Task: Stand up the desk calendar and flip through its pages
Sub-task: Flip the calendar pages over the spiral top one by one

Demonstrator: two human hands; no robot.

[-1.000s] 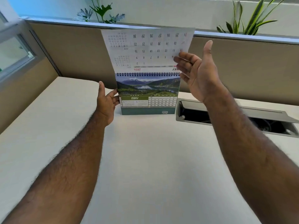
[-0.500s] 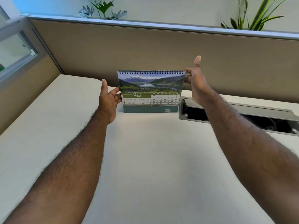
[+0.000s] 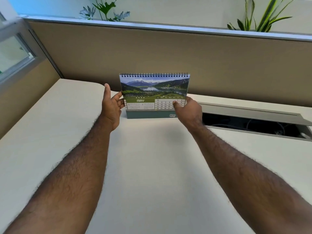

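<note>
The spiral-bound desk calendar stands upright on the white desk, near the beige partition. Its front page shows a lake and mountain photo above a green MAY 2026 grid. My left hand steadies the calendar's left edge, fingers on the side of the page and thumb raised. At the lower right corner of the page is my right hand, thumb pressed on the date grid and fingers behind the corner, pinching the page.
An open cable tray with wires is sunk into the desk just right of the calendar. The beige partition runs behind, with plants above it. A glass panel stands at the left.
The earlier page was flipped over the spiral to the back. My right hand then came down from the top right of the calendar to the lower right corner of the MAY page.
</note>
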